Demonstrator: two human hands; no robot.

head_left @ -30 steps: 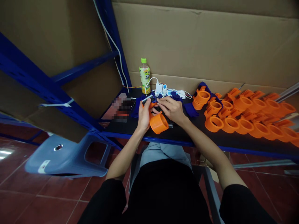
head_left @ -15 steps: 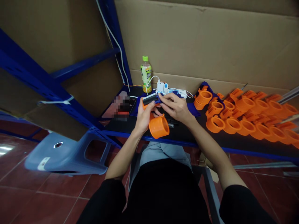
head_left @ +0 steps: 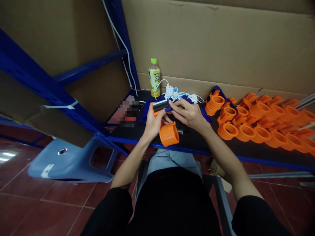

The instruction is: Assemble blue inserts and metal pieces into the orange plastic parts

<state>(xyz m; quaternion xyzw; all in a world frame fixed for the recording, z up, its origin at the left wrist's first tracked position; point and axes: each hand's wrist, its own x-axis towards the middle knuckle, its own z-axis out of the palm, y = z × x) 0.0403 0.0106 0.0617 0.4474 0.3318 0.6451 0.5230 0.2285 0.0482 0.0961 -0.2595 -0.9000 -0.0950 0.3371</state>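
- Since a second ago the orange part (head_left: 168,135) has been rolled, so that the black toothed bar (head_left: 160,105) on it shows its broad dark face, where mostly a thin edge showed before
- By judgement, this turn gives the right hand (head_left: 190,114) better access to the bar, and the fitting or adjusting looks unfinished
- The orange part is held above the desk (head_left: 133,134), nearer the person than the bottle (head_left: 154,78), its ring a little to the bottle's right
- The bar's long axis runs mostly sideways below the bottle's base, its right end tipped slightly away from the person, teeth along the bottle-side edge
- The ring hangs on the person's side of the bar, its mouth seemingly turned rightward, away from the bottle's side
- The left hand (head_left: 152,125) is clamped around the orange part; the right hand's fingertips appear closed on a dark-blue piece (head_left: 169,106) at the bar's right end
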